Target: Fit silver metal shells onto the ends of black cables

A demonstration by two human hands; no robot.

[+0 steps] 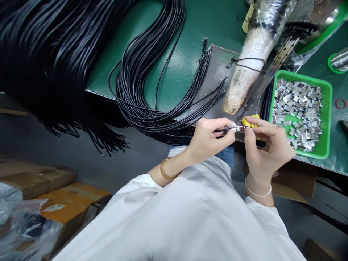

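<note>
My left hand (pixel 210 139) pinches a thin black cable (pixel 223 129) close to its tip, with white tape or a cover on a fingertip. Between the two hands, a small silver metal connector (pixel 240 128) meets the cable's end. My right hand (pixel 268 143) is closed on the connector's other end with thumb and forefinger. Just behind the fingers sits a yellow object (pixel 251 120), partly hidden by my right hand. To the right, a green tray (pixel 327 119) holds many similar loose metal connectors (pixel 301 105).
A looped bundle of black cables (pixel 136 79) lies on the green table (pixel 168 78), and a larger bundle (pixel 46 54) hangs over its left edge. A white duct (pixel 248 69) slants down beyond my hands. Solder-like spool (pixel 339 61) stands far right; cardboard boxes (pixel 78 199) sit lower left.
</note>
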